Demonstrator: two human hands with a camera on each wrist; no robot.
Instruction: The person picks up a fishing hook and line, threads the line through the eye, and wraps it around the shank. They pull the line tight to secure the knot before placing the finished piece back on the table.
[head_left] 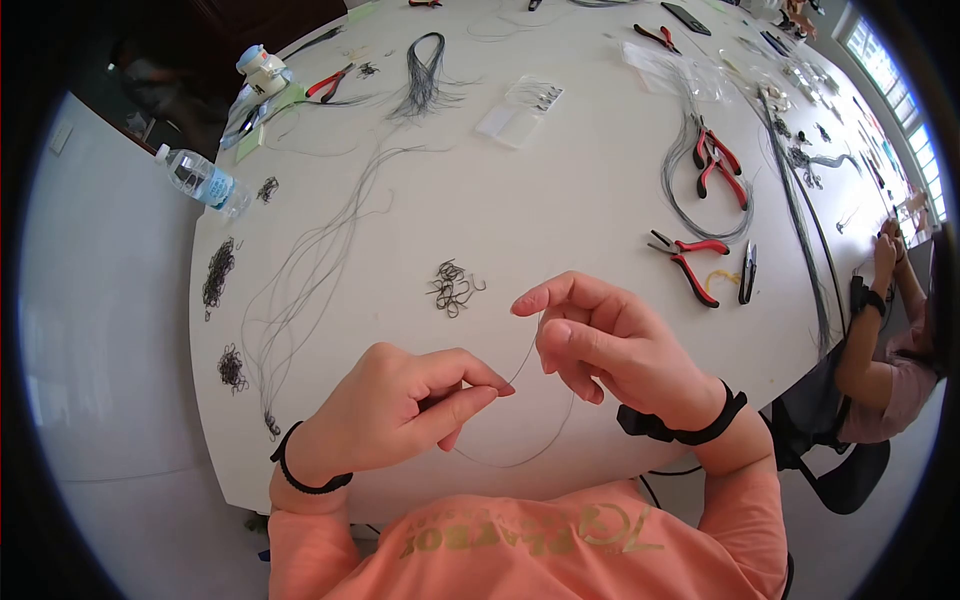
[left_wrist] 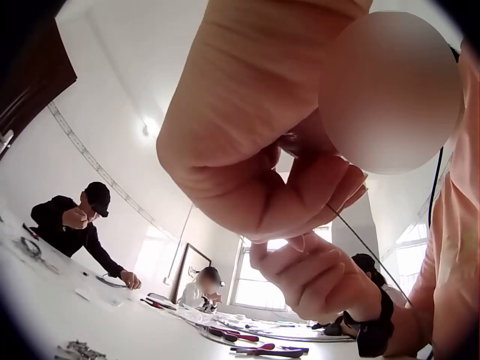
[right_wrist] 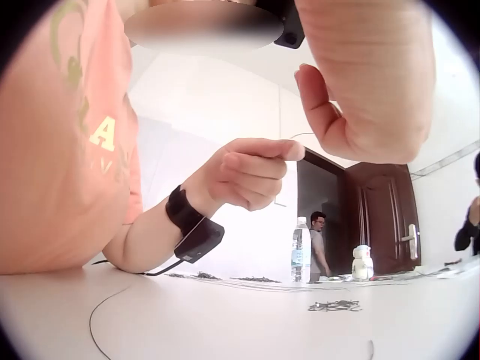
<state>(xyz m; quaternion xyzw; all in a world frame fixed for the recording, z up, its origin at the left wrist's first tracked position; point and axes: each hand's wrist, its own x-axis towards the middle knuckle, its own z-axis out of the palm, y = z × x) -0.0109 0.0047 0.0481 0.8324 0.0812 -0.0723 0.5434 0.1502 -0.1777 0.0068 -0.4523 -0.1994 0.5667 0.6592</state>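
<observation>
My left hand point(head_left: 405, 405) pinches a thin dark line point(head_left: 527, 358) between thumb and index fingertip, above the near part of the table. The line rises from that pinch toward my right hand point(head_left: 625, 345), and a loose loop of it hangs below both hands. My right hand is raised beside it, thumb and index finger apart and the other fingers loosely bent. In the left wrist view, a stretch of line point(left_wrist: 367, 246) slants down from the fingers. A small heap of dark wire hooks point(head_left: 453, 290) lies just beyond my hands.
More hook piles point(head_left: 218, 278) and long loose strands point(head_left: 320, 260) lie at left, near a water bottle point(head_left: 205, 182). Red-handled pliers point(head_left: 690, 262) and dark snips point(head_left: 748, 272) lie at right. A clear plastic box point(head_left: 522, 112) is farther back. Another person point(head_left: 885, 370) sits at right.
</observation>
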